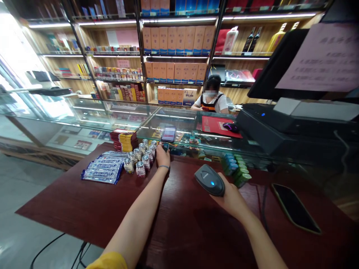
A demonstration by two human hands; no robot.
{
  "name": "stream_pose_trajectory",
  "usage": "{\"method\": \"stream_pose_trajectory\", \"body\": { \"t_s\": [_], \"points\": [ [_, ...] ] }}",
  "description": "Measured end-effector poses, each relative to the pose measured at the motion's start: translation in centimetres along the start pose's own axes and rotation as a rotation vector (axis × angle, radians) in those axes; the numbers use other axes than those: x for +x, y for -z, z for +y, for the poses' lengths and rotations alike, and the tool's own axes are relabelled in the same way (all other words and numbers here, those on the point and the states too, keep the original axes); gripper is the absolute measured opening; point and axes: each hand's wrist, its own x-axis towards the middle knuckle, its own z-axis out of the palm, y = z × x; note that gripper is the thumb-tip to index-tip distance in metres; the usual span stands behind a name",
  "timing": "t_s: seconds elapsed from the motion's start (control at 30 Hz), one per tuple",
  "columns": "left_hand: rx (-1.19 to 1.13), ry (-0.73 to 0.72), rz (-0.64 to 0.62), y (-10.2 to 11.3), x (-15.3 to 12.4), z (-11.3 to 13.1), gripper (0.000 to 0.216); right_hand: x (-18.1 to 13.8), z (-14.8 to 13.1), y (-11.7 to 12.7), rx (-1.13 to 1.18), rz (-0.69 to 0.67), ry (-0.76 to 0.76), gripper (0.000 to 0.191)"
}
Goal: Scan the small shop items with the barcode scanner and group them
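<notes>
My right hand (231,196) is wrapped round a dark grey barcode scanner (209,180) with a lit blue light, held above the brown table. Stretched forward, my left hand (163,156) is at the far end of rows of small lidded jars (140,168), close to the glass counter. Its fingers curl away from me, and what they grip, if anything, is hidden. Left of the jars lie blue-and-white packets (102,168). Behind those stand stacks of red and yellow packs (123,140). Several green and blue cylindrical packs (238,168) stand beyond the scanner.
A phone (295,208) lies at the table's right. The glass counter (182,119) runs behind the table, with a red mat (217,125) and a mouse (230,127) on it. A dark monitor (269,71) looms at right. A person (211,99) is behind the counter, before stocked shelves.
</notes>
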Motion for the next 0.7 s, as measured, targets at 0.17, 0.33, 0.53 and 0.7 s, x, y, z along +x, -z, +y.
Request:
{"method": "stream_pose_trajectory", "body": {
  "t_s": [0.17,0.33,0.53,0.7],
  "points": [
    [0.003,0.006,-0.024,0.06,0.01,-0.01,0.035,-0.05,0.38,-0.2,-0.025,0.037,-0.009,0.045],
    [0.028,0.029,-0.037,0.06,0.06,-0.2,0.036,0.0,0.09,0.15,-0.016,-0.005,-0.015,0.04],
    [-0.001,0.031,-0.036,0.03,0.02,-0.38,0.041,0.09,-0.16,0.42,-0.003,-0.006,-0.018,0.041],
    [-0.039,0.031,-0.029,0.04,-0.15,-0.31,0.043,0.14,-0.53,0.61,-0.005,-0.026,-0.029,0.04]
  ]
}}
